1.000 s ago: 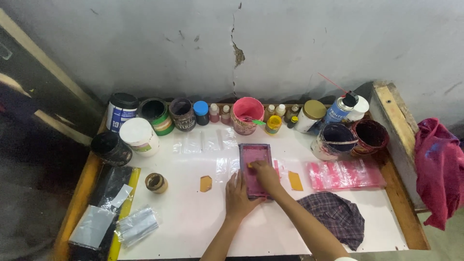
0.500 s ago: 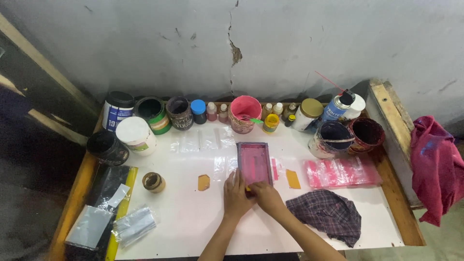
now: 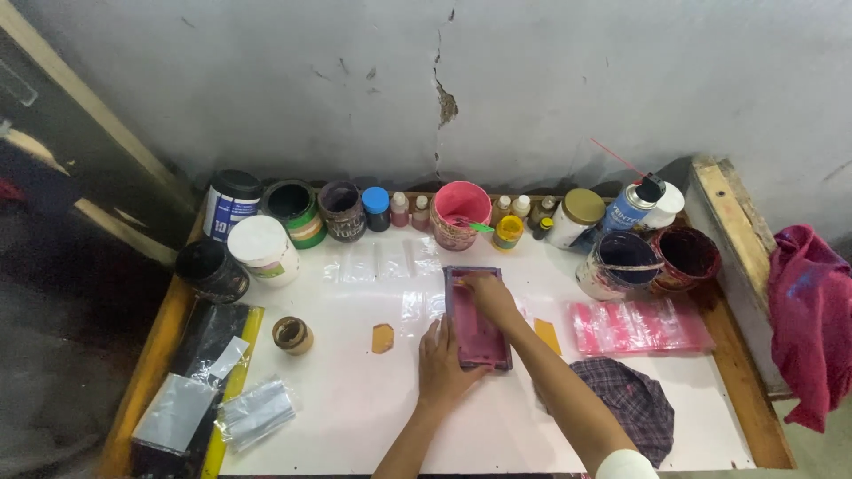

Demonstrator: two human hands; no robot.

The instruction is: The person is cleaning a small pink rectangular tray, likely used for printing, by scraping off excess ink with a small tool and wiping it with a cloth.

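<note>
The pink frame [image 3: 477, 317] lies mid-table [image 3: 355, 417], long axis near-to-far; my left hand [image 3: 441, 362] presses flat at its near left corner, my right hand [image 3: 491, 297] is curled over its far half.

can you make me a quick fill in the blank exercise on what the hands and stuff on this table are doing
1. Both hands rest on a small pink ____ lying flat on the white table.
2. The left hand presses the frame's ____ corner, the one closest to the person.
3. The right hand lies on the frame's ____ end.
4. The crumpled checked cloth lies to the ____ of the frame.

Missing words: frame; near; far; right
</note>
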